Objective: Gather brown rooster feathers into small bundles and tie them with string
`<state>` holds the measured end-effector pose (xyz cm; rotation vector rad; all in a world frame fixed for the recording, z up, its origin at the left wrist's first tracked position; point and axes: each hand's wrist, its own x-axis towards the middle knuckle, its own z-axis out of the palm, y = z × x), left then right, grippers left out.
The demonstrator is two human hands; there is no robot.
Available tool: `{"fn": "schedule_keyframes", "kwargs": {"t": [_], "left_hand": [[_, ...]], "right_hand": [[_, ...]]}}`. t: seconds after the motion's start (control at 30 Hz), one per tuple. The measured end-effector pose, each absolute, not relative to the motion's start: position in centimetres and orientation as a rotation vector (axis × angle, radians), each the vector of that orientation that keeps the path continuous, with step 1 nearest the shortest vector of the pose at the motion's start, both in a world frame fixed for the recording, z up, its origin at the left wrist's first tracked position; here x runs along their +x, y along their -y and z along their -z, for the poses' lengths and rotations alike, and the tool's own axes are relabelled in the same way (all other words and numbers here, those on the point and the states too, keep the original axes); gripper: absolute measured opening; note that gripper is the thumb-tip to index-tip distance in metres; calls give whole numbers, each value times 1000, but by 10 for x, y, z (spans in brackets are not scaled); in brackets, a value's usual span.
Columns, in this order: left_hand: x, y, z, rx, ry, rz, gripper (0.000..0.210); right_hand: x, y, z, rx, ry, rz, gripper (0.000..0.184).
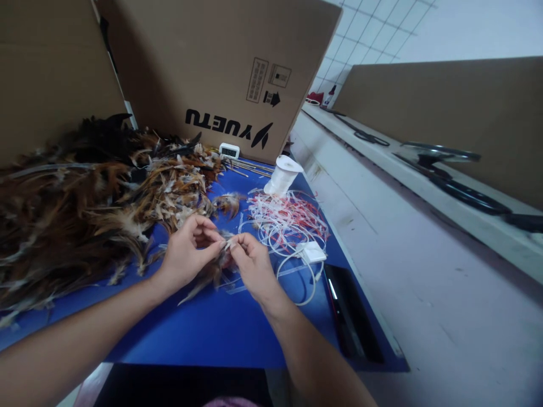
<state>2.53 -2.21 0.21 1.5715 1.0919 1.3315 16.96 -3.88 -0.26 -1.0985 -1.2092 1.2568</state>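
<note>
A: Pinching now — left hand (184, 257) and right hand (251, 263) meet fingertip to fingertip over the blue mat (203, 333), both nipping a small feather bundle (218, 257). Thumb and forefinger pressed together on each side; other fingers curled.

B: Where's the bundle sit?

A: Between the two hands, just above the mat; brown wispy tips trail down-left under the left palm.

B: Surroundings?

A: Big feather pile (85, 209) left, fluffy, brown/black/cream, touching the mat. Right of the hands: tangle of thin red-and-white strips (288, 217), white thread spool (282, 175), tapered, upright. White charger (313, 252) with looped cable near the right hand. Dark flat phone (350, 316) at the mat's right edge. Cardboard box (220, 73) behind, matte, printed YUETU upside down.
</note>
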Motion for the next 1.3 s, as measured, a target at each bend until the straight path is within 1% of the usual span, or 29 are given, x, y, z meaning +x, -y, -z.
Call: {"fn": "schedule_keyframes", "kwargs": {"t": [0.37,1.0,1.3], "left_hand": [[26,21,-6,1430,-1078,-1322,31],[25,19,-2,1224,-1002,-1285,39],[26,20,-5,1175,-1001,-1282,39]], "right_hand": [[171,37,5,-1132,1229,-1195,12],[178,37,5,-1301,1403,-947,12],[179,38,4,-1341,1441,-873,10]]}}
